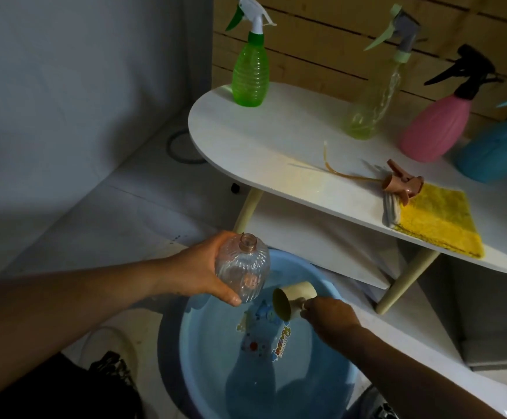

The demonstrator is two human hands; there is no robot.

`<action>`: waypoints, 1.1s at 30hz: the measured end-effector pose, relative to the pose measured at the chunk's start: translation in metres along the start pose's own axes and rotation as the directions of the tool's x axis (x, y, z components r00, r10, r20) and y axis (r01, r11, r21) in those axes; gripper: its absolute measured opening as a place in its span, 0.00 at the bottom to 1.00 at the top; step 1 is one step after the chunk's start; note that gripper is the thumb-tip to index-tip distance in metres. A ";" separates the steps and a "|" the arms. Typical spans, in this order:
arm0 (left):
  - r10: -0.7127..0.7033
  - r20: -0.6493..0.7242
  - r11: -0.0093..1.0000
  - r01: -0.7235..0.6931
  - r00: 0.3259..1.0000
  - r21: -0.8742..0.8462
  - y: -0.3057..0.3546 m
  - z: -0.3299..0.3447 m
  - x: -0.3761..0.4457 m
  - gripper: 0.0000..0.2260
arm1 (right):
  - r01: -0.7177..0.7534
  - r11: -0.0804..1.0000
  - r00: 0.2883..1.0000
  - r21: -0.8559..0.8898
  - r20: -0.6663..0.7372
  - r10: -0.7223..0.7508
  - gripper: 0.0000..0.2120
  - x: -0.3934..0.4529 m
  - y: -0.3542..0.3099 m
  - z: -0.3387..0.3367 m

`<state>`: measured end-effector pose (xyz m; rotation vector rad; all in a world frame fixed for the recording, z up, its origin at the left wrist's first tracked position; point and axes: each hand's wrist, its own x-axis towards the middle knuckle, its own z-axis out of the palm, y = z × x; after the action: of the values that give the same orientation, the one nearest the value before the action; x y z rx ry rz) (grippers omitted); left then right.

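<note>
Head view, the only 1. The left hand (198, 267) grips a clear ribbed round plastic bottle (241, 273), fingers and thumb wrapped round its body. Neck is open, pointing up with a slight tilt, no sprayer fitted. The bottle is held in the air over the far-left rim of a round light-blue plastic basin (204, 343) on the floor, and looks empty or nearly so.

The right hand (328, 320) holds a small beige plastic cup (294, 297) by its side handle. Fingers are curled closed on the handle, tips mostly hidden. Cup is tipped on its side, mouth facing left toward the bottle, low inside the basin over the water (276, 382). Can't tell if it touches the surface.

Step judged: scoop water with the cup and pour it into the bottle. To do it well:
- Dip the cup mouth fully under, then lift it level and not brimful.
- Keep the bottle upright and over the basin so spills fall back in.
- The neck is narrow against the cup rim, so set the cup lip right over it and pour a thin slow stream.
- Keep the left grip firm, since wet ribbed plastic may slip as it gets heavier.

Behind the basin a white oval table (276, 140) carries a detached pink spray head with tube (403, 182), a yellow cloth (439, 225) and 4 spray bottles: green (250, 71), pale yellow-clear (373, 101), pink (436, 128), blue (497, 146).
</note>
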<state>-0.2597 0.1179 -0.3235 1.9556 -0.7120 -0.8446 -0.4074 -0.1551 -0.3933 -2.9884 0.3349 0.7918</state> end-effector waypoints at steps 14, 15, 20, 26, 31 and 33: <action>-0.013 0.044 1.000 0.014 0.999 -0.014 -0.007 -0.001 0.009 0.46 | 0.055 0.998 0.990 0.016 0.129 -0.056 0.17 0.009 -0.014 0.040; -0.009 0.051 1.000 0.010 0.999 -0.014 -0.007 -0.001 0.010 0.46 | 0.019 0.993 0.991 0.116 0.132 -0.035 0.16 0.008 -0.012 0.038; 0.004 0.065 0.998 -0.008 0.998 0.058 -0.008 -0.006 0.011 0.46 | -0.128 0.869 0.989 0.478 0.132 0.074 0.21 0.009 -0.001 0.013; -0.005 0.105 0.992 -0.008 0.995 0.124 -0.003 -0.009 0.008 0.46 | -0.122 0.775 0.992 0.620 0.048 0.118 0.18 -0.005 0.004 -0.033; -0.015 0.081 0.985 0.001 0.997 0.171 -0.001 -0.010 0.002 0.47 | -0.056 0.714 0.991 0.698 -0.048 0.125 0.17 -0.026 0.010 -0.087; -0.015 0.054 0.985 0.006 0.998 0.173 -0.002 -0.012 0.002 0.47 | -0.030 0.704 0.990 0.709 -0.074 0.117 0.17 -0.033 0.013 -0.107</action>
<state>-0.2484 0.1233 -0.3213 2.0982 -0.8318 -0.8707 -0.3863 -0.1701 -0.2840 -2.2863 0.6063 0.3589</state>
